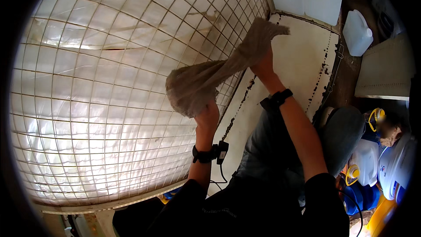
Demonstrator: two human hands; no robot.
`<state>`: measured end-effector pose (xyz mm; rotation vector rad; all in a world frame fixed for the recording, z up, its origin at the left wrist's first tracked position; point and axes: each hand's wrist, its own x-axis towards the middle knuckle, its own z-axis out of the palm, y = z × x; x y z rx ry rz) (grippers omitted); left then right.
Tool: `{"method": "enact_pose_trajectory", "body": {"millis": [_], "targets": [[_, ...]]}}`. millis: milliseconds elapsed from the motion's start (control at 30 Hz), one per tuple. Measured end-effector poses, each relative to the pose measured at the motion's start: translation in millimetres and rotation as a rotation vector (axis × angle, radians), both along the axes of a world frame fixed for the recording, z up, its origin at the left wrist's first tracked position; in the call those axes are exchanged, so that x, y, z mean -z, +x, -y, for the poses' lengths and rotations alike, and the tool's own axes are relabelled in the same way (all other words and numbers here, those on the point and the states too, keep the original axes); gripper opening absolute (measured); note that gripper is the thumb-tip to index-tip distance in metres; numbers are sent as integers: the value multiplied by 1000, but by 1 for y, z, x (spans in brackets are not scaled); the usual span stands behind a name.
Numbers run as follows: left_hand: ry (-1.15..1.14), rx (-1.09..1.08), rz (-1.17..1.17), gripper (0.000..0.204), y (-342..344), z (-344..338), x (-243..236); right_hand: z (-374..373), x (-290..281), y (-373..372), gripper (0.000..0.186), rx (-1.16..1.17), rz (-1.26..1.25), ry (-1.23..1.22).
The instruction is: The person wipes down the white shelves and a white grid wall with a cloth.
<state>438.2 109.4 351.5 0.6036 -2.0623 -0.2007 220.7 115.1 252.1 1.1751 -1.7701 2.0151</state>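
Left hand (pixel 207 115) and right hand (pixel 263 66) each clenched on coarse, limp beige cloth (pixel 206 79), stretched between; wire-caged translucent tank (pixel 109 83) at nine o'clock; white jug (pixel 357 33) at two.

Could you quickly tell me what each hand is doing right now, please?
Left hand: closed on the lower end of the grey cloth.
Right hand: closed on the cloth's upper end.

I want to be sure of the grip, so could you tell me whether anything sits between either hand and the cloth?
Nothing visible does. The left hand grips the lower end of the cloth and the right hand grips its upper end, both bare. The cloth stretches between them in front of the wire cage around the white tank.
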Motion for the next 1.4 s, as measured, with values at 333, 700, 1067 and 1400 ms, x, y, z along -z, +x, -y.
{"method": "enact_pose_trajectory", "body": {"millis": [333,700,1067,1400], "targets": [[-203,14,123,16,3,-8,-6,1,61,71,52,130,-252,525],[-61,-116,66,20,27,-2,-14,7,-32,105,30,-434,-137,1114],[145,-85,-48,20,34,-17,-11,25,17,128,34,-113,19,199],[-169,189,175,17,21,-32,-5,70,137,149,41,-580,504,141]]}}
